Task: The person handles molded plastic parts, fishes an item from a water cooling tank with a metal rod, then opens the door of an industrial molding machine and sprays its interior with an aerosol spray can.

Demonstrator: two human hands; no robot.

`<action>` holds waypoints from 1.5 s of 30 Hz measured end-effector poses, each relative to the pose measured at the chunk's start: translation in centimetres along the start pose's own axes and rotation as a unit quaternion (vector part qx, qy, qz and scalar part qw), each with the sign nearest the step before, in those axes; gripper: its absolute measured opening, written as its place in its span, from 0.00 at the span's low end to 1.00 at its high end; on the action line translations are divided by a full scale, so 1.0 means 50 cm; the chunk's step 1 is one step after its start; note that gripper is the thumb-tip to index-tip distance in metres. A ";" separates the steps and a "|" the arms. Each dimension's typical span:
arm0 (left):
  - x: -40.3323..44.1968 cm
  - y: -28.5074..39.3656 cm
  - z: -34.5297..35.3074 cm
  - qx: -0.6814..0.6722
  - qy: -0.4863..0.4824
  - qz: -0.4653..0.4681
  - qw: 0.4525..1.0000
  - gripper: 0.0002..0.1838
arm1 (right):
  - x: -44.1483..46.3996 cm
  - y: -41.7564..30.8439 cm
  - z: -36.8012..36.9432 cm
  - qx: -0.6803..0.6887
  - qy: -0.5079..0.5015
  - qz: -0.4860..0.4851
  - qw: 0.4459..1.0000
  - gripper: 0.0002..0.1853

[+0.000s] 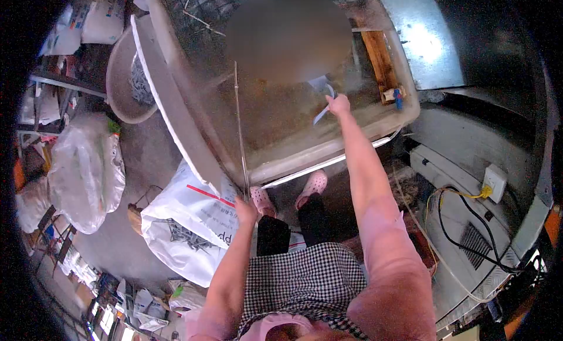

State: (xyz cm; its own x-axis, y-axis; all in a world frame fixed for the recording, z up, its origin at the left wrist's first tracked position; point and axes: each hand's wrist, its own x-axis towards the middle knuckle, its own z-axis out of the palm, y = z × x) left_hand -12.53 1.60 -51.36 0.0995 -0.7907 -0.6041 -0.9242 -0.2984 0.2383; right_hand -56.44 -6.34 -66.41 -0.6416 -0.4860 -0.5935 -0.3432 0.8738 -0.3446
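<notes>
A large tub [328, 142] with a thick pale rim stands in front of me, with murky brown contents. Closed around the lower end of a long thin metal rod [238, 115] is my left hand [246, 212], beside the tub's near left corner. The rod points away from me over the tub. Above the tub's near right part, my right hand [338, 105] pinches a pale bluish-white flat strip [321, 115], whose exact kind I cannot make out. A blurred round patch hides the middle of the tub.
A white printed sack [193, 218] leans below my left hand. A white-edged board [167, 106] runs along the tub's left side. Farther left are a round basin [126, 77] and a clear plastic bag [85, 171]. Cables [469, 223] and a white socket [495, 181] are right.
</notes>
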 end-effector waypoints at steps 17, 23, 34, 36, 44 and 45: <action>-0.146 0.120 -0.123 -0.048 -0.052 0.209 0.975 0.15 | -0.294 -0.134 -0.183 0.058 0.200 -0.167 0.964 0.16; -0.174 0.229 -0.206 -0.087 -0.089 0.244 0.962 0.18 | -0.410 -0.164 -0.319 0.096 0.230 -0.247 0.936 0.17; -0.258 0.634 -0.461 -0.452 -0.139 0.190 0.860 0.35 | -0.641 -0.236 -0.569 0.176 0.212 -0.328 0.904 0.17; -0.265 0.653 -0.492 -0.468 -0.160 0.194 0.847 0.35 | -0.676 -0.242 -0.595 0.159 0.204 -0.354 0.899 0.18; -0.340 0.690 -0.552 -0.430 -0.135 0.259 0.854 0.30 | -0.746 -0.240 -0.656 0.156 0.164 -0.379 0.897 0.19; -0.357 0.700 -0.559 -0.435 -0.128 0.259 0.852 0.30 | -0.747 -0.240 -0.656 0.154 0.163 -0.387 0.895 0.19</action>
State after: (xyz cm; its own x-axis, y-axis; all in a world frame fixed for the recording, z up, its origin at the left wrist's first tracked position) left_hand -36.34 -9.65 -10.99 -0.4267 -0.8272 -0.3655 -0.1843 -0.3161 0.9307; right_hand -50.86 1.89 -16.22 -0.4770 -0.8683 0.1358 -0.5986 0.2078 -0.7736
